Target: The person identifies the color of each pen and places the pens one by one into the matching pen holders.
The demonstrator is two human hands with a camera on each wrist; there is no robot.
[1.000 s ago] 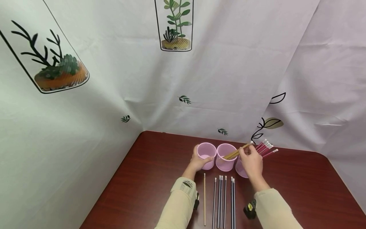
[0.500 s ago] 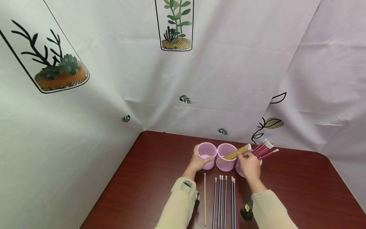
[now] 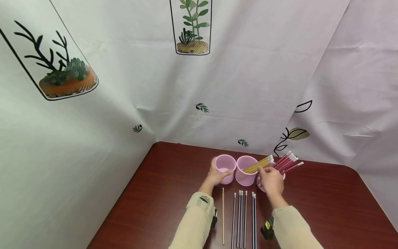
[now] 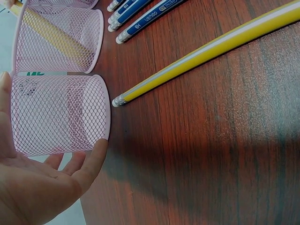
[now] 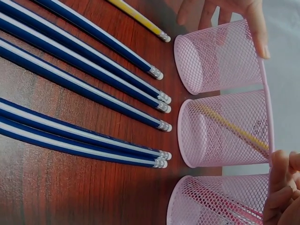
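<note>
My left hand [image 3: 215, 175] grips the left pink mesh pencil cup [image 4: 61, 112], fingers and thumb round its side. Nothing stands in that cup. Several yellow pencils [image 3: 258, 165] lean to the right in the middle pencil cup [image 5: 225, 131], eraser ends up. At the meeting rims of the middle and right cups, my right hand [image 3: 272, 180] has curled fingers pinching the rim; which of the two rims is partly hidden. Behind that hand, the right pencil cup [image 5: 220, 201] holds several dark pink pencils [image 3: 286, 162].
A single yellow pencil [image 3: 223, 218] lies on the brown table [image 3: 149, 207] in front of the left cup. Right of it lie several blue-and-white striped pencils [image 5: 79, 56], erasers toward the cups. A patterned cloth [image 3: 248, 86] hangs behind the table.
My right hand has let go of the yellow pencils and moved slightly lower to the cup rims. Those pencils now lean in the middle cup. The left hand has stayed put.
</note>
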